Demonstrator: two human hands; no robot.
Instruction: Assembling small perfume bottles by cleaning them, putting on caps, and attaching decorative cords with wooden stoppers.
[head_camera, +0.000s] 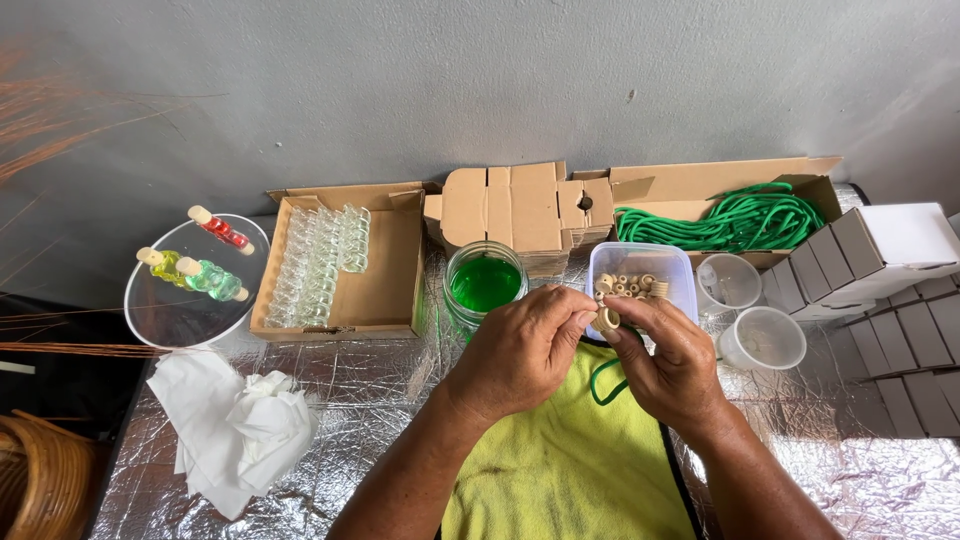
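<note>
Yellow cloth (565, 480) lies nearest me, under both wrists. Far right, a long cardboard box (700, 185) holds coiled green cord (745, 220); far left, another box (385, 285) holds clear glass bottles (325, 255). Between them stand a jar of green liquid (485, 283) and a plastic tub (640, 262) of pale wooden beads (630, 285). My left hand (520, 350) and right hand (672, 365) meet, pinching one pale ring-shaped bead (608, 319) above a green cord loop (603, 380), its ends hidden.

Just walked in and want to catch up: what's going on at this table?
A person's left hand and right hand meet over a yellow cloth, pinching a small wooden ring with a green cord hanging below it. Behind them stand a jar of green liquid and a clear tub of wooden beads.
</note>
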